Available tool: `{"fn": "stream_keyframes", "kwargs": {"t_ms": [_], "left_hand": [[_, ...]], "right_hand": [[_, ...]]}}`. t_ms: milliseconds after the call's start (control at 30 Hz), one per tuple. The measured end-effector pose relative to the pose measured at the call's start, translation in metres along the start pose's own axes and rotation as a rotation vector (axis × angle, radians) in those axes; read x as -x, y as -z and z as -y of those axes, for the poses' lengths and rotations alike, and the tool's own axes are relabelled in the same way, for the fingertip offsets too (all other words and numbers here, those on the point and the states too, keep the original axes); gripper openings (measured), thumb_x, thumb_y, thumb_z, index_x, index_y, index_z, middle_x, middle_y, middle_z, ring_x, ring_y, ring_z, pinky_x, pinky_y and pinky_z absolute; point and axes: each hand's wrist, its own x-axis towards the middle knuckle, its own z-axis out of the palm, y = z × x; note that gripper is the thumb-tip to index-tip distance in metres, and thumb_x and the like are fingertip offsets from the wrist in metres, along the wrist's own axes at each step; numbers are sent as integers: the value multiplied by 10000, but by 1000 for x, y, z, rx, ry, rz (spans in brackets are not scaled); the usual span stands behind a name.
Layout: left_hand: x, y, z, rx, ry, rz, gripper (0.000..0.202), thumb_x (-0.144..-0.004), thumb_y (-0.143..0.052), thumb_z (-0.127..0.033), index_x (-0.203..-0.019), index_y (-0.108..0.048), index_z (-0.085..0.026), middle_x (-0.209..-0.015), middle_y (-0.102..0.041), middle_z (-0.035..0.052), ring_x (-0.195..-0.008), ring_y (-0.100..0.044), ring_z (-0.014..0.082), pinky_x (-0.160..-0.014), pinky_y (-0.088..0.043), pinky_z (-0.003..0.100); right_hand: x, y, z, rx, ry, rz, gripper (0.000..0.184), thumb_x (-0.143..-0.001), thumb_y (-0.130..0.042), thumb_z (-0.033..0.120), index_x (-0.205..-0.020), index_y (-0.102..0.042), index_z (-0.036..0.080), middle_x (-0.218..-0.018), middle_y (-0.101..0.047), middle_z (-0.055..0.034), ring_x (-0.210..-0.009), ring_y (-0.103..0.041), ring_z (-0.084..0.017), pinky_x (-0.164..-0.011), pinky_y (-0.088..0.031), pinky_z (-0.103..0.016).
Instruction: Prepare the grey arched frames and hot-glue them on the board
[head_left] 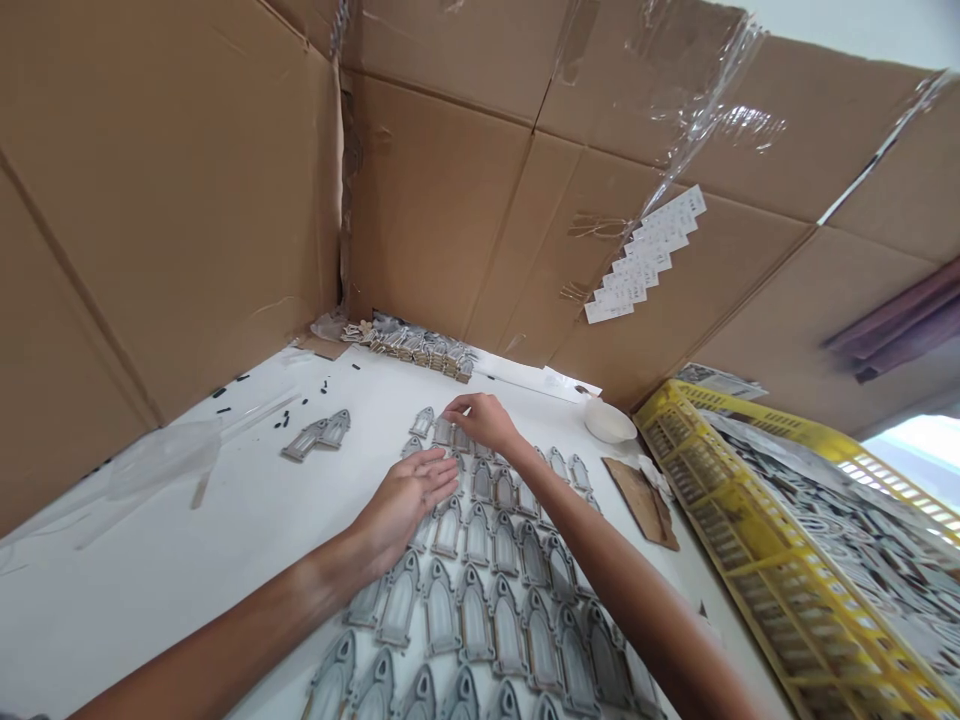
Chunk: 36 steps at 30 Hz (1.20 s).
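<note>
White tabletop (187,540) walled by cardboard (165,200) at back and left. Grey arched frames (480,590) laid flat in tight rows, points toward the cardboard, edge to edge, apparently so that each row lines up with the last and none overlaps.

Right hand (484,418) at far end of the rows, fingertips pinched together on one frame (444,430) in the furthest row, seemingly nudging it into line. Left hand (405,500) flat, fingers straight and together, palm down on near-left edge of the rows, gripping nothing; likely pressing pieces down so rows do not slide.

Left of the rows, well apart: two loose frames (319,435) lying side by side, outside the pattern. Beyond those, small black bits (300,405) scattered on white surface. Further left, clear plastic sheet (157,455) lying crumpled.

Behind the rows, against the cardboard: stack of more pieces (420,348) on edge, kept within reach. Right of the rows: brown card scrap (643,500), and past it a shallow white dish (609,420); contents cannot be told.

Further right, yellow crate (757,560) with slotted rim, filled with grey parts, just beside tabletop edge. On the cardboard above the rows: strip of white labels (645,255) and loose clear tape (705,130). Bright window at far right, dark cloth above it.
</note>
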Motion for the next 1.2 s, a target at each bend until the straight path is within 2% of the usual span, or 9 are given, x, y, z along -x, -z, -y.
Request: {"fn": "stream_keyframes", "kwargs": {"t_ms": [133, 300, 467, 533, 667, 833, 1033, 1100, 1200], "left_hand": [[2, 1, 5, -8, 9, 23, 295, -1033, -631, -99, -1322, -688, -92, -1485, -748, 276, -1375, -764, 318, -1311, -518, 488], [2, 2, 6, -38, -8, 58, 220, -1097, -631, -224, -1272, -721, -124, -1434, -788, 237, -1348, -778, 306, -1306, -521, 484], [-1, 2, 5, 15, 15, 44, 236, -1084, -578, -216, -1221, -732, -101, -1376, -808, 254, -1279, -808, 319, -1278, -549, 505], [-1, 2, 5, 33, 14, 49, 263, -1041, -582, -174, -1239, -727, -79, -1389, -797, 271, -1287, -805, 327, -1272, -555, 506], [0, 0, 3, 60, -20, 70, 397, -889, -677, -31, -1282, -724, -66, -1485, -748, 271, -1398, -746, 320, -1315, -514, 453], [1, 1, 6, 45, -39, 84, 368, -963, -737, -93, -1331, -733, -96, -1539, -718, 254, -1468, -696, 325, -1360, -454, 494], [-2, 3, 10, 32, -51, 98, 332, -994, -825, -241, -1284, -767, -90, -1528, -711, 284, -1452, -706, 359, -1355, -456, 517], [-2, 4, 10, 25, -51, 91, 325, -1012, -804, -248, -1287, -754, -83, -1546, -694, 295, -1420, -729, 354, -1347, -468, 507], [-2, 7, 13, 9, -33, 96, 340, -1042, -758, -254, -1341, -719, -96, -1585, -670, 288, -1411, -736, 345, -1349, -464, 512]], "right_hand": [[-3, -3, -5, 25, -3, 22, 146, -1001, -782, 226, -1026, -920, 268, -1046, -904, -45, -950, -822, -260, -890, -570, -329], [0, -4, -8, 15, -9, 35, 150, -1008, -784, 271, -1052, -927, 290, -1078, -903, -37, -940, -817, -256, -909, -586, -332], [4, -1, 1, -46, -25, 16, 273, -1038, -759, 338, -1248, -893, 224, -1195, -877, -108, -974, -795, -271, -967, -574, -378], [8, 5, 8, -112, 2, 78, 328, -1055, -741, 397, -1276, -882, 201, -1219, -872, -110, -918, -781, -244, -928, -582, -364], [18, 23, 21, -262, 88, 304, 365, -996, -801, 502, -1206, -905, 222, -1187, -884, -68, -898, -762, -211, -817, -588, -308], [30, 35, 29, -368, 130, 456, 412, -864, -907, 578, -1079, -920, 227, -1091, -886, -63, -923, -772, -225, -799, -587, -308], [26, 29, 25, -389, 109, 404, 503, -794, -936, 656, -970, -905, 186, -890, -860, -65, -797, -741, -209, -721, -567, -301], [19, 27, 21, -376, 85, 334, 483, -843, -906, 617, -1009, -894, 164, -900, -861, -80, -787, -746, -208, -685, -550, -290], [4, 21, 16, -331, 46, 213, 325, -923, -851, 450, -1039, -877, 148, -931, -868, -93, -806, -772, -210, -682, -542, -277]]}}
